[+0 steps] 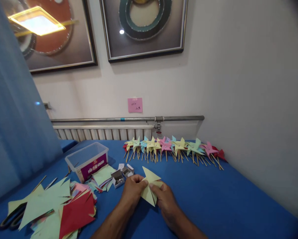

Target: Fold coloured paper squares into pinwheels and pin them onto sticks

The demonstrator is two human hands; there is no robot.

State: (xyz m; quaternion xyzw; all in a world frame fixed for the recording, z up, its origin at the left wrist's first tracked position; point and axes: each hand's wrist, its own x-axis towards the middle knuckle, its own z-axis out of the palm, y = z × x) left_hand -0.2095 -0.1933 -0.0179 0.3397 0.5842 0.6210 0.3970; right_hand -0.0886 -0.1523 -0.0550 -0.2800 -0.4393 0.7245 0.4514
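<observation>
Between my two hands is a pale yellow paper pinwheel (150, 174), partly folded, with slit corners pointing up and down. My left hand (134, 189) pinches its left side, thumb near the centre. From the right, my right hand (165, 196) grips the paper, its thumb also close to the middle. Some of the folds are hidden under the fingers. Just left of my left hand stand a small open box (118, 178) with shiny metal bits in it and another small open box (128, 171).
Finished pinwheels (165, 146) on sticks lie in a row along the back of the blue table (213, 205). At left are a clear plastic tub (87, 153), stacked paper squares (104, 175), cut red paper (77, 212), cut green paper (46, 199) and black-handled scissors (13, 217).
</observation>
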